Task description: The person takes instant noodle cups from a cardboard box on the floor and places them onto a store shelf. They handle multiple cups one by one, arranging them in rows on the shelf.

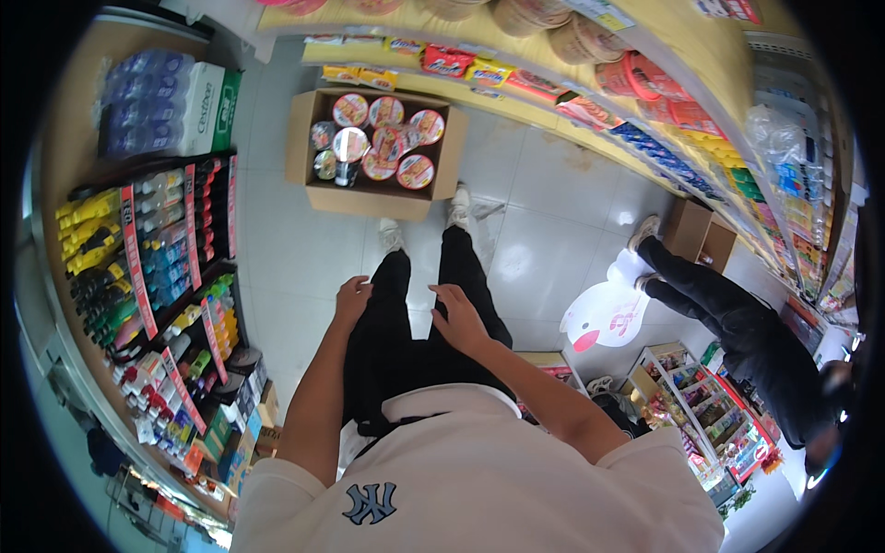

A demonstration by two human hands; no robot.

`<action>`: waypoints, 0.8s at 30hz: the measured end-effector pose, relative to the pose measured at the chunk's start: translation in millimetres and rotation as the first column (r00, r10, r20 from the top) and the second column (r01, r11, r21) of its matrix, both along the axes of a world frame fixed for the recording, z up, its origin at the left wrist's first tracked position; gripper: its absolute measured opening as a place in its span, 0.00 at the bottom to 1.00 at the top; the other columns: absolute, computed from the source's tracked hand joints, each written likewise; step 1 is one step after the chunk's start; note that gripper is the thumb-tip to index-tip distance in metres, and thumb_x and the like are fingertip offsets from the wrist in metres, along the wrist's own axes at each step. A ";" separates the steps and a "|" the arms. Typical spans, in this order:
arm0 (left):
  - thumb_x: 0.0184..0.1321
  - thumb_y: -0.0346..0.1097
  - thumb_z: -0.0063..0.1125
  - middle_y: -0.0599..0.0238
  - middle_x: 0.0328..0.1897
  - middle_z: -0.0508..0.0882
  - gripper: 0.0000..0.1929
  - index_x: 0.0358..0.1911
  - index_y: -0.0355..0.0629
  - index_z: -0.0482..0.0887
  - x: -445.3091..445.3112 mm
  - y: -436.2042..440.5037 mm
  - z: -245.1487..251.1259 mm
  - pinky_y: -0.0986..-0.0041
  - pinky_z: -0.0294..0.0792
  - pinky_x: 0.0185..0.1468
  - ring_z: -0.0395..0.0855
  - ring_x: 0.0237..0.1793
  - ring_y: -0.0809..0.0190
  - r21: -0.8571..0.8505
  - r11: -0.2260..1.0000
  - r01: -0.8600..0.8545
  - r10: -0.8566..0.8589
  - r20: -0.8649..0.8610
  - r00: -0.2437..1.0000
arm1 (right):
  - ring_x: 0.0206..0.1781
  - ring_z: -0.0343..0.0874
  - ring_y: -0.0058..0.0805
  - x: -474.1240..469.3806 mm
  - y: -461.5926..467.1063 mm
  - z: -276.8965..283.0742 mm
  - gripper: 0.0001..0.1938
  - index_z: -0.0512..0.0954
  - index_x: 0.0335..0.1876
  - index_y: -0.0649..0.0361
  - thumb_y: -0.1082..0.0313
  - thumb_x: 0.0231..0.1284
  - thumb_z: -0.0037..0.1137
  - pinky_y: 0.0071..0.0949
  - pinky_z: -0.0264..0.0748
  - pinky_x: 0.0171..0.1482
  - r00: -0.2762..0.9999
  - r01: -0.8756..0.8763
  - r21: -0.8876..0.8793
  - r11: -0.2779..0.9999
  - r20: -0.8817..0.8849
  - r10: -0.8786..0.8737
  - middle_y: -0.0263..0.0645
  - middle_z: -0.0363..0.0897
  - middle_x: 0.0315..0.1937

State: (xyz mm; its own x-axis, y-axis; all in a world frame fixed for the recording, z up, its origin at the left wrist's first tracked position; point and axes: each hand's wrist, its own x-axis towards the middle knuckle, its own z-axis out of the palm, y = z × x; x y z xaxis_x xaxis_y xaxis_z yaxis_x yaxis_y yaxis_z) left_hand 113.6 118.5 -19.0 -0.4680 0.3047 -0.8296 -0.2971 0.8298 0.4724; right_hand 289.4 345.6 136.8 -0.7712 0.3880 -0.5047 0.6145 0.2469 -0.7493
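Both of my hands hang in the air over my dark trousers, holding nothing. My left hand point(354, 298) is near my left thigh, its fingers loosely bent and apart. Over the other thigh, my right hand point(458, 316) has its thumb and fingers spread. On the floor just beyond my shoes stands a cardboard box point(373, 202) with its flaps folded out. Inside lie several instant noodle cups point(416, 171) with red and white lids, and a few clear or dark cups at the box's left side. Neither hand touches the box.
Shelves with noodle packets point(448, 61) and tubs point(588, 41) run along the top and right. Bottle racks point(162, 256) and shrink-wrapped bottles point(148, 104) stand left. A person in dark clothes point(747, 332) stands at right, near another open box point(698, 235) and a white floor sticker point(608, 311).
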 end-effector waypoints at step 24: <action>0.65 0.51 0.69 0.47 0.84 0.61 0.39 0.77 0.50 0.68 61.4 23.6 -21.5 0.51 0.71 0.73 0.67 0.78 0.41 -0.271 0.836 0.477 -0.462 0.123 0.878 | 0.45 0.90 0.34 5.9 35.7 -117.2 0.16 0.82 0.58 0.59 0.68 0.66 0.63 0.32 0.84 0.51 0.922 0.234 -0.117 0.965 0.342 -0.183 0.40 0.90 0.41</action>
